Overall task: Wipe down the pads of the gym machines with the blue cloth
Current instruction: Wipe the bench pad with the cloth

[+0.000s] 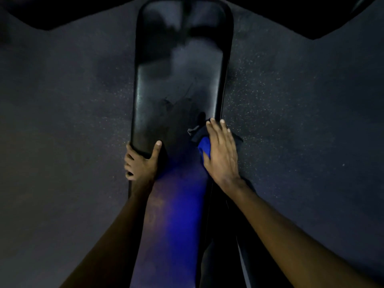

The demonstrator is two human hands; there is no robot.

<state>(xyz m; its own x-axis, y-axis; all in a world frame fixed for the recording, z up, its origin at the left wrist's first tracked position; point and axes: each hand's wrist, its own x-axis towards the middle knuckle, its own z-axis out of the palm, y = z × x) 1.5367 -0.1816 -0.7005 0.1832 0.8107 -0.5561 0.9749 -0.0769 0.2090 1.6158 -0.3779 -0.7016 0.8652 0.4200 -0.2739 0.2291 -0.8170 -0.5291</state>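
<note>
Item, bench pad (178,80): long, black, my landmark.
Item, blue cloth (204,147): on the pad's near right edge, beneath my right hand (221,150), whose fingers lie straight and together, pressing flat.
Item, left hand (141,161): grips the pad's near left corner, thumb on top.

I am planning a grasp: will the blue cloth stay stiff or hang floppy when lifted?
Probably floppy: the cloth lies bunched under the right hand. Likely light: its folds look thin. It may slide easily on the shiny pad.
</note>
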